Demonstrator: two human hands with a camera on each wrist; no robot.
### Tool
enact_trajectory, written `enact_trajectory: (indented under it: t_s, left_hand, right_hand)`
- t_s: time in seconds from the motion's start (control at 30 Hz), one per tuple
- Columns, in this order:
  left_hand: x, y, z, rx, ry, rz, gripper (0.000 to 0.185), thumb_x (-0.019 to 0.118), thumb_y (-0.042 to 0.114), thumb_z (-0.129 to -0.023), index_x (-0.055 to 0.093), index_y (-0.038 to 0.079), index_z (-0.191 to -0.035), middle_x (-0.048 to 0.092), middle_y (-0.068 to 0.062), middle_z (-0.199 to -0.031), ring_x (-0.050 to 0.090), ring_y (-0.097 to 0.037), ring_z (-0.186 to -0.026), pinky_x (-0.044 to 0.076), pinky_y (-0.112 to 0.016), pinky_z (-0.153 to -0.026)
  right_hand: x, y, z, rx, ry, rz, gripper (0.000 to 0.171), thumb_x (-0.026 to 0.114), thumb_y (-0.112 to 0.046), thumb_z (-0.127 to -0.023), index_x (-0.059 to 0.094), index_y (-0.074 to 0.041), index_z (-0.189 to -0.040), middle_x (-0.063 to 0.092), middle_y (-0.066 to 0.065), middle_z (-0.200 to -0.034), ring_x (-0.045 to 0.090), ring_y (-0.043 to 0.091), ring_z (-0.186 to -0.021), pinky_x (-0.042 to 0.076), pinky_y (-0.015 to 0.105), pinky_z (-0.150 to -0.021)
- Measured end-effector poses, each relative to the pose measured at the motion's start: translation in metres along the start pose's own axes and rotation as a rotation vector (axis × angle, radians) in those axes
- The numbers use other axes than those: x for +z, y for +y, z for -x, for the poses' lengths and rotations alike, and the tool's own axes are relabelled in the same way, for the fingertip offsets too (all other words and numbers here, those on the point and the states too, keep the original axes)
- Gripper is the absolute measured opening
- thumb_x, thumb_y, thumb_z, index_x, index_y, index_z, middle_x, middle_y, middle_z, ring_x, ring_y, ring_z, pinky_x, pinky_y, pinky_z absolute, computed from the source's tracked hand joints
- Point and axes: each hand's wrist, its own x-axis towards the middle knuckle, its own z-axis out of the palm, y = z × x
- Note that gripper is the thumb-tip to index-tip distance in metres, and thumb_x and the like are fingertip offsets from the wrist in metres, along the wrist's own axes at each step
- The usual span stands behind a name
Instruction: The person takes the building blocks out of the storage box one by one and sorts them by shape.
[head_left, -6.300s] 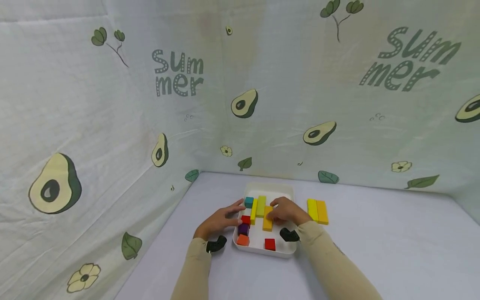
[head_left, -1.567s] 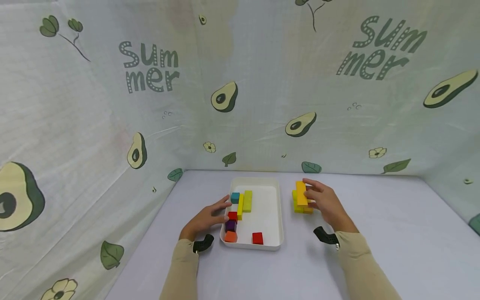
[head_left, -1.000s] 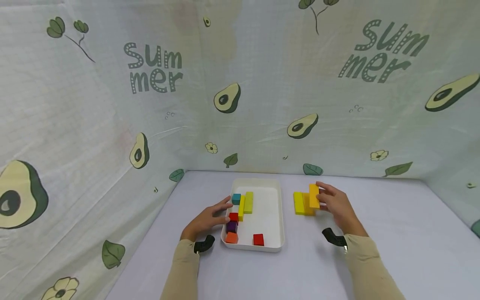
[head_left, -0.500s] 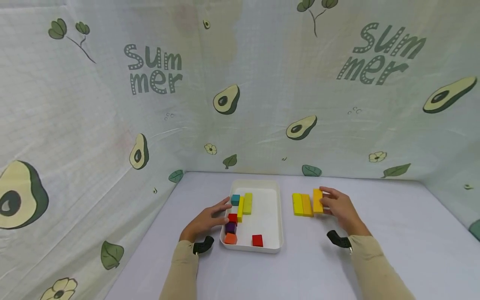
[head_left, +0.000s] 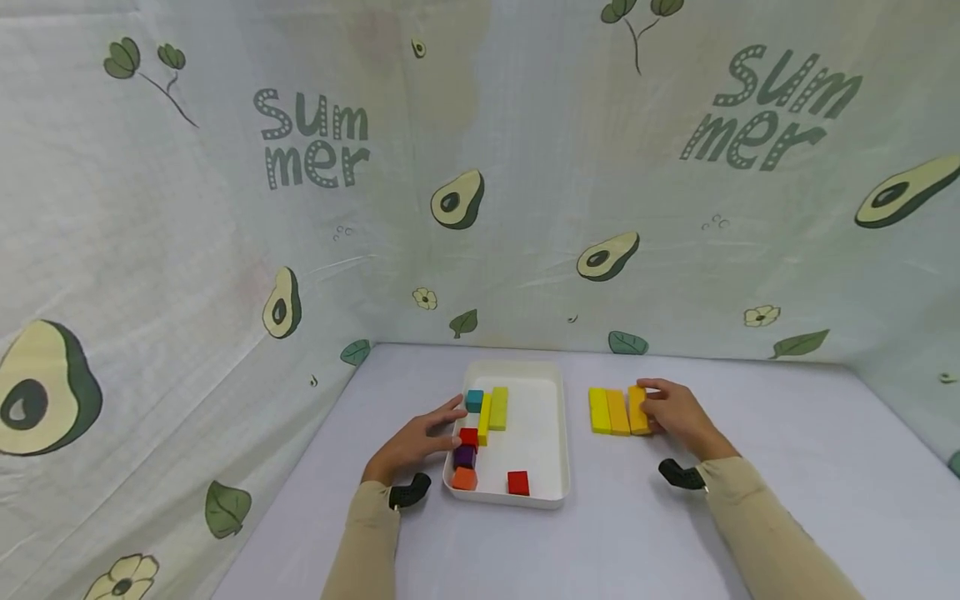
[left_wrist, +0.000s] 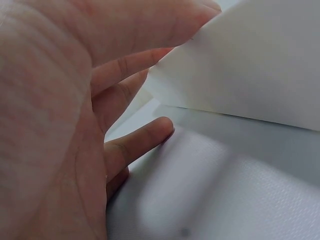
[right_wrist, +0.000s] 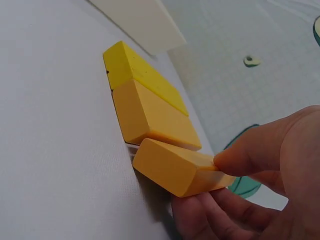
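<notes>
My right hand (head_left: pixel 681 417) pinches an orange block (head_left: pixel 637 410) between thumb and fingers, to the right of two blocks that lie side by side. In the right wrist view the held block (right_wrist: pixel 167 167) tilts, a narrow gap parting it from the flat orange block (right_wrist: pixel 155 112); beyond that lies a yellow block (right_wrist: pixel 147 70). My left hand (head_left: pixel 412 446) rests at the left rim of the white tray (head_left: pixel 536 433), fingers spread. In the left wrist view its thumb and fingers touch the outside of the tray wall (left_wrist: pixel 250 65).
Inside the tray are a teal cube (head_left: pixel 474 401), a red cube (head_left: pixel 468 437), a purple cube (head_left: pixel 464 456), an orange cube (head_left: pixel 464 478), another red cube (head_left: pixel 518 482), a yellow block (head_left: pixel 483 419) and a yellow-green block (head_left: pixel 498 408). A printed cloth (head_left: pixel 525 275) hangs behind the table.
My right hand took the orange block out of the tray, carried it over the two outside blocks, and lowered it to their right. My left hand stays at the tray rim.
</notes>
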Motion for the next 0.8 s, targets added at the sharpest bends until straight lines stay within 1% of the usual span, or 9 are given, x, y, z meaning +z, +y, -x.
enact_trajectory:
  t_s: [0.17,0.27,0.4,0.5,0.57,0.7,0.8]
  left_hand:
    - [-0.0007,-0.0075,0.0012,-0.029,0.006,-0.013,0.067,0.072,0.054,-0.085,0.052,0.036,-0.147,0.027,0.022,-0.160,0.017,-0.026,-0.152,0.025,-0.066,-0.113]
    - [-0.0004,-0.0095,0.0028,-0.033,0.008,-0.013,0.068,0.073,0.054,-0.085,0.051,0.037,-0.147,0.027,0.022,-0.160,0.017,-0.027,-0.152,0.027,-0.067,-0.112]
    - [-0.0003,-0.0085,0.0018,-0.005,0.008,-0.015,0.065,0.071,0.053,-0.087,0.052,0.036,-0.147,0.027,0.023,-0.159,0.018,-0.025,-0.152,0.026,-0.067,-0.112]
    - [-0.0004,-0.0073,0.0009,0.013,0.002,-0.027,0.062,0.070,0.053,-0.088,0.053,0.037,-0.146,0.027,0.025,-0.158,0.018,-0.022,-0.152,0.023,-0.065,-0.114]
    - [-0.0007,-0.0062,0.0014,0.019,-0.004,-0.025,0.061,0.070,0.052,-0.089,0.053,0.036,-0.145,0.027,0.025,-0.158,0.018,-0.022,-0.152,0.022,-0.065,-0.114]
    - [-0.0014,-0.0042,0.0013,0.024,-0.015,-0.006,0.061,0.070,0.051,-0.089,0.052,0.036,-0.146,0.027,0.026,-0.158,0.019,-0.020,-0.152,0.023,-0.063,-0.115]
    - [-0.0023,-0.0030,0.0008,0.024,-0.013,-0.002,0.063,0.070,0.052,-0.089,0.052,0.036,-0.147,0.027,0.027,-0.158,0.019,-0.020,-0.151,0.024,-0.062,-0.115]
  right_hand:
    - [0.0052,-0.0004,-0.0014,0.013,-0.026,0.019,0.054,0.055,-0.009,-0.096,0.044,0.000,-0.148,0.047,0.033,-0.139,0.058,0.028,-0.094,0.056,0.029,-0.070]
    - [0.0075,-0.0010,0.0000,0.003,-0.029,0.040,0.054,0.054,-0.007,-0.096,0.043,0.001,-0.148,0.048,0.033,-0.136,0.058,0.028,-0.091,0.056,0.030,-0.071]
    - [0.0064,-0.0039,0.0029,-0.015,-0.014,0.138,0.054,0.054,-0.007,-0.097,0.041,0.004,-0.148,0.048,0.035,-0.135,0.058,0.034,-0.098,0.057,0.038,-0.081]
    - [0.0054,-0.0049,0.0041,-0.012,0.001,0.188,0.053,0.056,-0.009,-0.097,0.041,0.005,-0.147,0.049,0.034,-0.135,0.058,0.036,-0.104,0.056,0.043,-0.086]
    - [0.0055,-0.0045,0.0041,-0.009,0.003,0.189,0.053,0.057,-0.009,-0.097,0.042,0.006,-0.146,0.050,0.034,-0.134,0.060,0.035,-0.103,0.057,0.042,-0.086]
    - [0.0053,-0.0040,0.0031,-0.030,0.014,0.192,0.051,0.058,-0.008,-0.096,0.044,0.008,-0.143,0.052,0.035,-0.131,0.061,0.033,-0.097,0.058,0.039,-0.080]
    - [0.0050,-0.0038,0.0020,-0.037,0.025,0.185,0.051,0.057,-0.008,-0.096,0.044,0.008,-0.142,0.052,0.034,-0.131,0.061,0.034,-0.100,0.058,0.038,-0.080]
